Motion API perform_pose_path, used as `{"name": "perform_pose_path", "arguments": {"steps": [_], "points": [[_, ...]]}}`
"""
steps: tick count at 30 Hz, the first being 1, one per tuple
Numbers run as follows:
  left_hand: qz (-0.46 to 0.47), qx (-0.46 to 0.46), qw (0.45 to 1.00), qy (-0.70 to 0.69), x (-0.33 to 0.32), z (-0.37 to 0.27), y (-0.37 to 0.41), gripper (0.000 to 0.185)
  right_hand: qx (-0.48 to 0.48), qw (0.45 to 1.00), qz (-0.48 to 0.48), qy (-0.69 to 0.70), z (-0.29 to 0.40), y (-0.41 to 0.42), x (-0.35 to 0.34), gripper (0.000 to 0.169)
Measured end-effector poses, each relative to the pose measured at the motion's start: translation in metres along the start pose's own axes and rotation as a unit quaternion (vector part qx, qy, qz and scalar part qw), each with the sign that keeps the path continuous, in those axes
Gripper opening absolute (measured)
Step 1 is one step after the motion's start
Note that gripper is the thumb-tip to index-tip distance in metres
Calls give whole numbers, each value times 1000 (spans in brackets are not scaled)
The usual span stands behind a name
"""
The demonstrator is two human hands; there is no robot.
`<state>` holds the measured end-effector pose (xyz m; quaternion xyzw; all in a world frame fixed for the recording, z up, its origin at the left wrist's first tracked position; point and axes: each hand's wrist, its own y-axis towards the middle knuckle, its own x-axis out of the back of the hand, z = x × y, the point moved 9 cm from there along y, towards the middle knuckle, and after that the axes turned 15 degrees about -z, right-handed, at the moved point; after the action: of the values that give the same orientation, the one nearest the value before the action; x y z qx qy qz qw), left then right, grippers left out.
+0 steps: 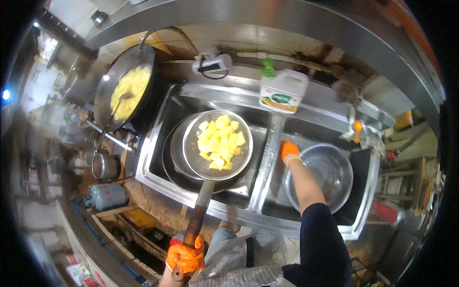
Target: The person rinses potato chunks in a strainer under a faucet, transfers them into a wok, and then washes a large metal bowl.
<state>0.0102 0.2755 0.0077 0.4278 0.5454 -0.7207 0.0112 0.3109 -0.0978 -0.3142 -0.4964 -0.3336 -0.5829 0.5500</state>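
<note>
My left hand (pixel 185 255), in an orange glove, grips the wooden handle of a round mesh strainer (pixel 193 165). Pale yellow cut chunks, possibly potato, (pixel 222 140) lie in the strainer, which is over a pot (pixel 178 143) in the left sink basin. My right hand (pixel 289 152), also in an orange glove, is in the right basin, just left of a round metal bowl (pixel 331 172) and near the divider between the basins. Its fingertips are hard to make out, and whether it holds anything does not show.
A wok (pixel 104 93) with yellow food and a ladle (pixel 116 107) stands at the left. A white plastic jug (pixel 283 91) with a green part rests behind the sink divider (pixel 267 161). An orange-handled tool (pixel 357 131) lies at the right rear rim. A gas cylinder (pixel 107 196) stands lower left.
</note>
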Motion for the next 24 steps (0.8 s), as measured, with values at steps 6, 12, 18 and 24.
{"name": "perform_pose_path", "arguments": {"steps": [6, 12, 18, 24], "points": [[-37, 56, 995, 67, 7, -55, 9, 41, -299, 913, -100, 258, -153, -6, -198, 40], [-52, 83, 991, 93, 12, -75, -16, 44, -264, 850, -148, 431, -54, -46, -50, 23], [39, 197, 973, 113, -11, -93, -31, 31, -276, 782, -278, 486, 94, -134, 219, 24], [82, 157, 971, 161, -24, -103, -49, 28, -33, 931, -111, 345, 256, -146, 285, 48]]}}
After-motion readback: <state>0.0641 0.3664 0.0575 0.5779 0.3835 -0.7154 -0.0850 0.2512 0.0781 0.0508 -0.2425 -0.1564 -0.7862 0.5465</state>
